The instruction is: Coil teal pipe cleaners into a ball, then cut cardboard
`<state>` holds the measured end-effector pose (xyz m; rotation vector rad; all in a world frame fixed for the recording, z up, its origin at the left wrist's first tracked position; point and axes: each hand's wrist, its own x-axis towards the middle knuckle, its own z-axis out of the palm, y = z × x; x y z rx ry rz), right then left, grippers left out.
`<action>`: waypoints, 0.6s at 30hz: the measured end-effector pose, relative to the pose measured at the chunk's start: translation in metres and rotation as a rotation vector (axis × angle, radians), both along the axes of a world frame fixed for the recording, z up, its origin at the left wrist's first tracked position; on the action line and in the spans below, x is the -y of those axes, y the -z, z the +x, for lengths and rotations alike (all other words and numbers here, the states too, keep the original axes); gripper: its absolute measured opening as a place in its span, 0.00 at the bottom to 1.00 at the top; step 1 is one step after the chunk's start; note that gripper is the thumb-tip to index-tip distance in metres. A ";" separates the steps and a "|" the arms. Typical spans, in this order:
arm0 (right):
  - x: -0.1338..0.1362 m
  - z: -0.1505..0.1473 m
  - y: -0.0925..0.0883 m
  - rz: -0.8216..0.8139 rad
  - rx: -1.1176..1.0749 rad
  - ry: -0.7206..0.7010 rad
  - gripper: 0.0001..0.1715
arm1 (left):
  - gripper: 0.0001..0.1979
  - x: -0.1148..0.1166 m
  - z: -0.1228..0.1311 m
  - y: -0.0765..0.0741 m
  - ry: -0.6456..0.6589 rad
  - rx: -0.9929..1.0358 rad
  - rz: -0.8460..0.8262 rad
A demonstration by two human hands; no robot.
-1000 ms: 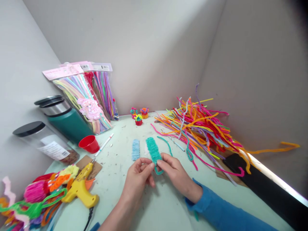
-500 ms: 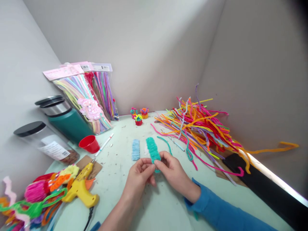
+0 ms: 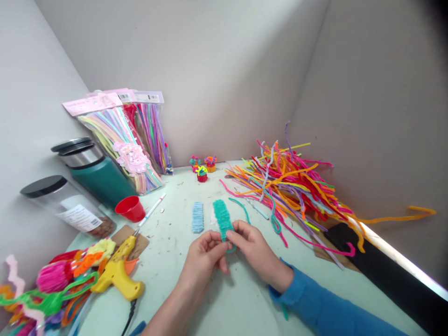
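A teal strip of wrapped pipe cleaner (image 3: 221, 215) is pinched at its near end by both my hands. My left hand (image 3: 207, 252) grips it from the left with thumb and fingers closed. From the right, my right hand (image 3: 250, 245) holds the same end between thumb and forefinger. A short loop of teal shows just below the fingertips. Left of the strip lies a light blue wrapped strip (image 3: 198, 218), apart from my hands. A loose teal pipe cleaner (image 3: 241, 208) curves on the table just beyond my right hand.
A yellow glue gun (image 3: 119, 270) rests at left beside colourful pipe-cleaner pieces (image 3: 56, 277). Behind it stand a red cup (image 3: 130, 208), a clear jar (image 3: 70, 210) and a teal bottle (image 3: 101, 177). A pipe-cleaner heap (image 3: 290, 182) spreads at right. Small cupcake-like figures (image 3: 202, 174) stand at the back.
The fingers have shifted slightly at the near end of the teal strip, and the small loop below them looks a little different. Both hands keep hold of it.
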<state>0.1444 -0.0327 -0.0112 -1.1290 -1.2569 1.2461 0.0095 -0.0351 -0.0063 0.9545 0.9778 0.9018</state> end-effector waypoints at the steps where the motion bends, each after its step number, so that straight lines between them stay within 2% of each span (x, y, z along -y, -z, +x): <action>1: 0.000 0.000 -0.001 -0.023 -0.009 -0.014 0.12 | 0.07 0.000 0.000 0.000 0.003 0.003 -0.002; 9: 0.000 0.003 -0.002 -0.034 -0.062 -0.082 0.11 | 0.12 -0.002 -0.001 -0.003 -0.003 0.051 -0.012; 15: -0.001 0.002 0.003 -0.036 -0.013 0.012 0.16 | 0.11 -0.002 -0.001 -0.003 -0.024 0.039 -0.020; 18: -0.001 0.002 0.003 -0.067 -0.030 0.010 0.17 | 0.11 -0.001 0.001 -0.006 -0.034 -0.006 -0.009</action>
